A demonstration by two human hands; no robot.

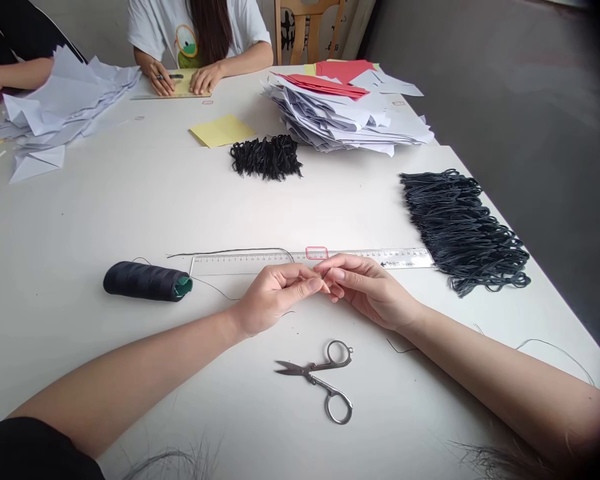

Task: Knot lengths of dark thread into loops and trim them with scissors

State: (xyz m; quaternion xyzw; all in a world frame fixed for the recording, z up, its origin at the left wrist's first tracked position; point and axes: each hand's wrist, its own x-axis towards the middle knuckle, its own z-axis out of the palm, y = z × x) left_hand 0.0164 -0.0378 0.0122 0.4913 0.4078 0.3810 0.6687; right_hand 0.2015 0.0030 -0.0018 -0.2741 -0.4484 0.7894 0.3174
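Note:
My left hand (276, 293) and my right hand (373, 287) meet over a clear ruler (410, 259), fingertips pinched together. Between them is black thread (240, 251), whose doubled length trails left along the ruler's upper edge. The part inside the fingers is mostly hidden. To the left lies a spool of black thread (143, 281) on its side, with a green core and a loose strand running toward my left hand. Below my hands, metal scissors (314, 373) rest with their blades slightly apart.
Looped dark cord bundles (463, 227) lie in a row at right. Farther back are a smaller black bundle pile (267, 158), yellow paper (223, 131) and a tall paper stack (340, 120). More folded paper (65, 93) sits at left. Across the table, a person's hands (205, 79) rest on a board.

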